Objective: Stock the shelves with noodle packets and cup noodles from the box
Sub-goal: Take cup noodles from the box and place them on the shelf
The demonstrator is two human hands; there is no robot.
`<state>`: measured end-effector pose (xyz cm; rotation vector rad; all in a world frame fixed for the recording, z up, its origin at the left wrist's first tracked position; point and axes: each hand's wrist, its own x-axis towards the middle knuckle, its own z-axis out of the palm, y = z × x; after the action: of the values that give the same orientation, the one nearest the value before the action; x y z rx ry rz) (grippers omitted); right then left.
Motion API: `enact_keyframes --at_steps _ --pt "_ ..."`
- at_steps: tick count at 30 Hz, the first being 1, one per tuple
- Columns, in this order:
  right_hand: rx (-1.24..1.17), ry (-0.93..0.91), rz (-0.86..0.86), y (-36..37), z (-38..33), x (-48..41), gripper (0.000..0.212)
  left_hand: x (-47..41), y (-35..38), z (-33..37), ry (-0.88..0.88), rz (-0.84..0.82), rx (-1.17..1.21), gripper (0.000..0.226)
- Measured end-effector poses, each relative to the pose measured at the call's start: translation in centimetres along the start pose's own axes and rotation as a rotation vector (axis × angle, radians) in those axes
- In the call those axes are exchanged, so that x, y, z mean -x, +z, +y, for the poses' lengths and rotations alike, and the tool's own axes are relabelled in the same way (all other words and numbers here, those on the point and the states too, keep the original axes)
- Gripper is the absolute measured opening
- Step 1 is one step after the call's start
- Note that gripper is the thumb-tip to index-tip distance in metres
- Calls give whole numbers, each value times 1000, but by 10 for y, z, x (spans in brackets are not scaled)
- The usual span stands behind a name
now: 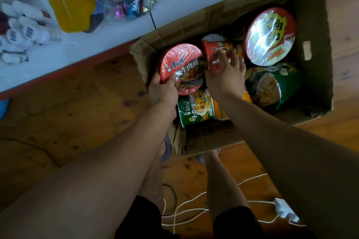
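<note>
Left-hand grip (162,91) tight on red noodle bowl (182,64), right-hand grip (226,77) tight around red cup noodle (215,52), both over cardboard box (314,25)

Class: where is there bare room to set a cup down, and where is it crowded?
Free: white shelf between the white bottles, yellow packet and its red front edge. Crowded: the brown cardboard box, where the left hand grips a red-lidded noodle bowl and the right hand a red noodle cup.

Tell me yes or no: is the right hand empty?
No: the right hand grips a red noodle cup in the cardboard box, while the left hand holds a red noodle bowl.
</note>
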<state>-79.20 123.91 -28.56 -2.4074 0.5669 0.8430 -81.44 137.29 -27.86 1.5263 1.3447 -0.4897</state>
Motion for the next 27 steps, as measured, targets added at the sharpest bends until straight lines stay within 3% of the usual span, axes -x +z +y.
enact_keyframes --at_steps 5,11,16,27 --pt "-215 -94 -29 -6 -16 21 52 20 -19 11 132 -14 -89 38" --pt "-575 120 -128 -37 -31 53 52 46 -51 36 140 -143 -149 29" --pt "-588 119 -145 -83 -41 93 48 82 -86 60 166 -304 -190 10" --pt "-737 42 -11 -169 -96 235 33 192 -182 125 319 -469 -224 17"
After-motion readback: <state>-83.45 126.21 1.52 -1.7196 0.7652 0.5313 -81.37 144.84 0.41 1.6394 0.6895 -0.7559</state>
